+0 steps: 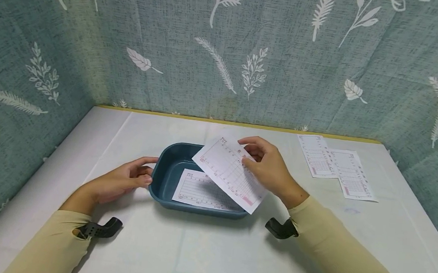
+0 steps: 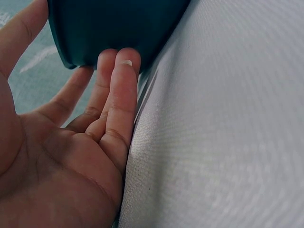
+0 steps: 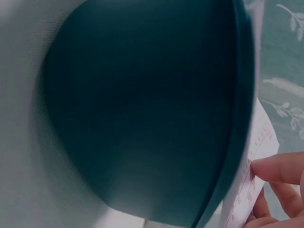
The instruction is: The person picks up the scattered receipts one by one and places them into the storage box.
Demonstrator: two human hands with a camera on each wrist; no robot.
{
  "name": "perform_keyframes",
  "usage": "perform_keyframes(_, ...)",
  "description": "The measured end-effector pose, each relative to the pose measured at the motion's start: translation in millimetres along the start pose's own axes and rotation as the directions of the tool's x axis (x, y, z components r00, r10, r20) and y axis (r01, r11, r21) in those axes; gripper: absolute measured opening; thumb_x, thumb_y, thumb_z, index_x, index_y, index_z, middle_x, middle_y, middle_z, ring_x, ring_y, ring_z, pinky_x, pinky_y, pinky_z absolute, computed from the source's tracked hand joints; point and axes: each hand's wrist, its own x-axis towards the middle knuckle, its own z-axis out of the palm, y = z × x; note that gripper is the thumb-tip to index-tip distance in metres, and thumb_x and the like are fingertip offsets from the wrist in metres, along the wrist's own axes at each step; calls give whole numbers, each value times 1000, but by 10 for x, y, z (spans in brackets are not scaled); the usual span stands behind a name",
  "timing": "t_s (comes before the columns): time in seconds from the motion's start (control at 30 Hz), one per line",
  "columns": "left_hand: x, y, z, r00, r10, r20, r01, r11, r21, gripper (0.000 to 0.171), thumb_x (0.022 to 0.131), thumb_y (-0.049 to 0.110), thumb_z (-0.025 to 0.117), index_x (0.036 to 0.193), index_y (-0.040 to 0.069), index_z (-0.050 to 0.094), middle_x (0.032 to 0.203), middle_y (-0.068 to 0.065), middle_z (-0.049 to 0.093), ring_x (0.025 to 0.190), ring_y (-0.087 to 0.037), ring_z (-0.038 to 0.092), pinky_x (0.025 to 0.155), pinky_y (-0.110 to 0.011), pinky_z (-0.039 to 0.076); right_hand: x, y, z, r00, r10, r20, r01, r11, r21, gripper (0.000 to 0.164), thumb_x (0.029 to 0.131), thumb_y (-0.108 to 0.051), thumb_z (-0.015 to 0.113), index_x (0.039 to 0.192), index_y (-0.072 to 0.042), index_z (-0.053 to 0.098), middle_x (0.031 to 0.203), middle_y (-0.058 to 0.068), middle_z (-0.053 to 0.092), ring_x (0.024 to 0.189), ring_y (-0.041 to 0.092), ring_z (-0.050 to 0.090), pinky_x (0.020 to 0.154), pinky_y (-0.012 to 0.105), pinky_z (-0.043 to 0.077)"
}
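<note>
My right hand (image 1: 269,166) pinches a printed paper form (image 1: 232,167) between thumb and fingers at its right side. The sheet is tilted over the right part of a dark teal plastic bin (image 1: 158,197) and hides some of it. Inside the bin, another printed form (image 1: 193,189) lies flat on the bottom, partly covered by the held one. At the bin's left end, my left hand (image 1: 122,182) touches the outer wall with relaxed fingers (image 2: 123,90), low by the tabletop. From the right wrist, the bin wall (image 3: 142,104) fills most of the view.
Two more printed forms, one (image 1: 317,155) overlapping the other (image 1: 353,175), lie at the back right of the white table (image 1: 207,251). A leaf-patterned cloth (image 1: 168,86) rises behind the table and along both sides.
</note>
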Motion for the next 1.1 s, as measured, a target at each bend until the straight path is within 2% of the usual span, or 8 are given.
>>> perform_keyframes(0.2,3,-9,-2,1000,1,-2,-1,1000,5,70,99,23,63,156,7,24,128,-21,53,115,-21,52,93,-20,46,43,-20,91,999,6,31,-5,1000,-27,40,91,1,64,128,-13,64,111,14,68,89,24,60,78,32,47)
perform_keyframes(0.7,18,-35,-11,999,30,13,-30,999,-13,68,99,20,62,155,6,26,126,-19,55,111,-16,57,93,-20,48,102,-29,282,992,3,129,10,995,-96,40,93,2,62,129,-14,62,113,11,68,91,22,60,83,33,47)
perform_keyframes(1.1,4,-23,-14,1000,20,9,-19,1000,-12,69,99,20,63,155,6,26,127,-21,54,112,-18,55,93,-20,47,118,-111,378,979,-36,203,71,983,-168,41,93,6,55,126,-18,64,108,7,67,93,20,61,86,33,48)
